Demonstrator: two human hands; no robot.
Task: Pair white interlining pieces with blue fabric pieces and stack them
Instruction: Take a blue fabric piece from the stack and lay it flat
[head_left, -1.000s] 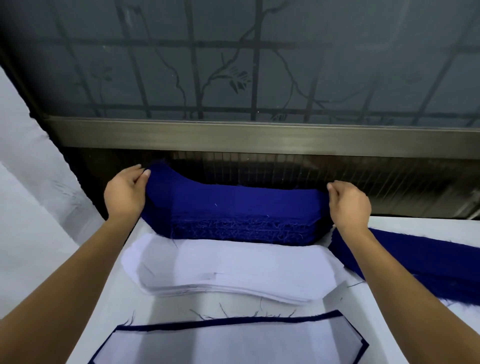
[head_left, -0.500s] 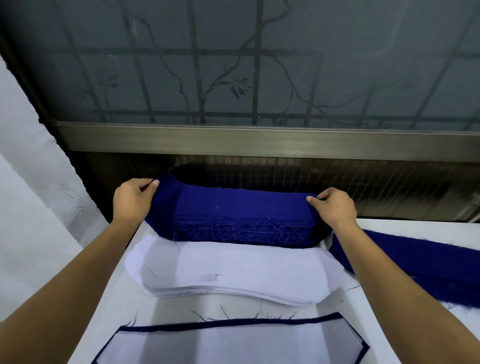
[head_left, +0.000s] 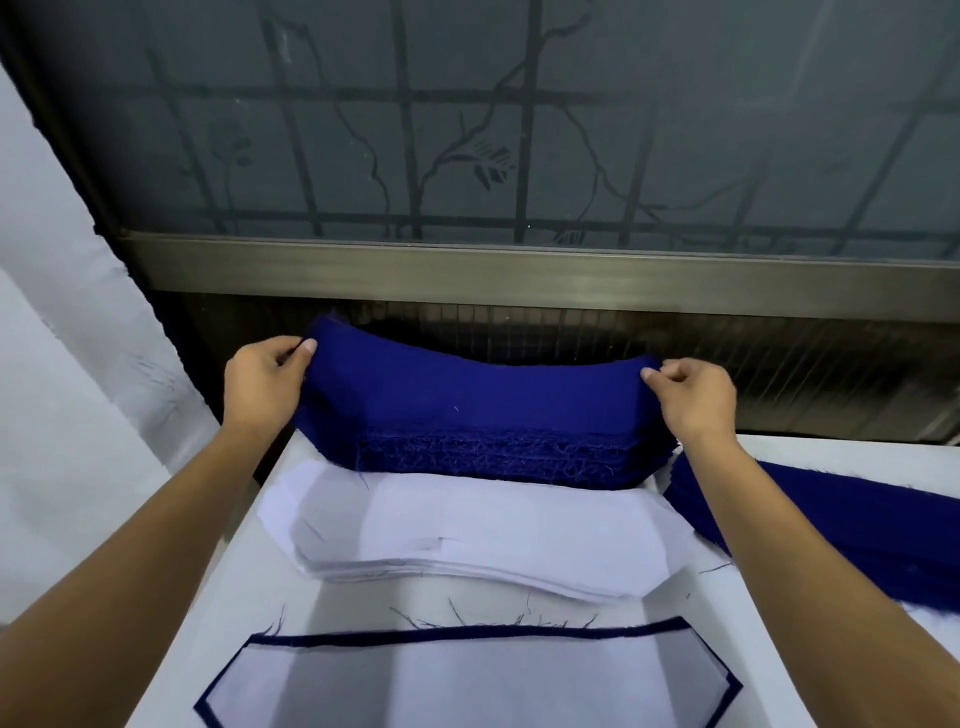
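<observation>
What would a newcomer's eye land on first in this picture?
The deep blue fabric stack at the far edge of the table stands out, the left hand and the right hand each pinching one end of its top layer. Just nearer lies a pile of white interlining.

- A garment-making workspace, likely a small sewing or cutting room, set up against a window.
- A thick stack of cut blue fabric pieces (head_left: 483, 415), all one curved shape, with frayed edges.
- A stack of white interlining pieces (head_left: 483, 540) in a similar shape lies just in front.
- More blue pieces (head_left: 831, 519) lie at the right.
- All of it sits on a white work table (head_left: 353, 605), below a frosted window (head_left: 519, 156) with a branch pattern and bars.
</observation>
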